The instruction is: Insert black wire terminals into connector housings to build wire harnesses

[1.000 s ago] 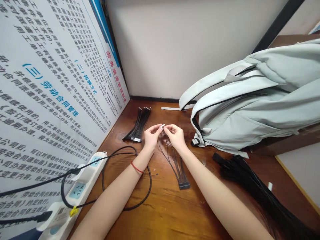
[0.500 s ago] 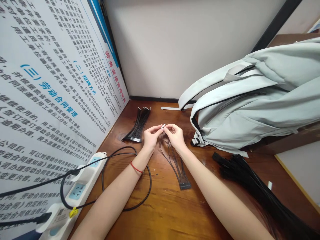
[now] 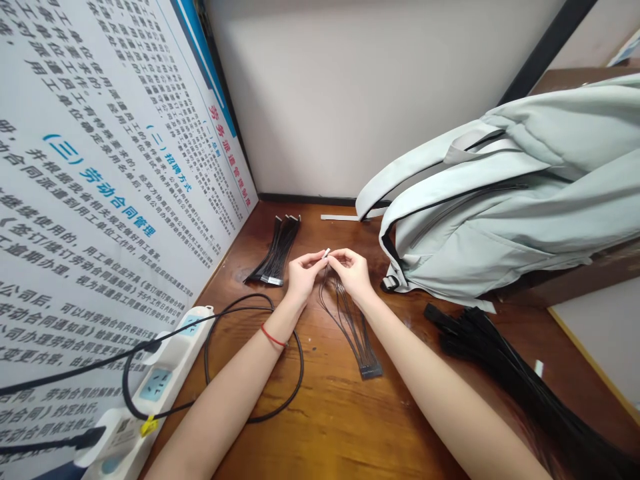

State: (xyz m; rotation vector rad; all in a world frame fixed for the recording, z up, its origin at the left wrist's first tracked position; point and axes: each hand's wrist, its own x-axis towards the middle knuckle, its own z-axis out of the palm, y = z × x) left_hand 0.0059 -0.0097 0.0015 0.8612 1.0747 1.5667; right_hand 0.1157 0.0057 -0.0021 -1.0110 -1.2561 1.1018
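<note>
Head view: left hand point(image 3: 303, 277) and right hand point(image 3: 353, 273) meet above a wooden desk point(image 3: 320, 440). Fingertips point(image 3: 320, 257) of both pinch a small white connector point(image 3: 327, 253). Thin black wires point(image 3: 345, 320) run from the hands down to a black multi-pin connector point(image 3: 371, 371) on the wood. Black cable bundle point(image 3: 277, 250) lies just left.

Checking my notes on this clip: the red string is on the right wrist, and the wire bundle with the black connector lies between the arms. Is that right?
No: the red string is on the left wrist, as the head view shows. The rest stands: the wire bundle with its black connector lies between the arms.
</note>
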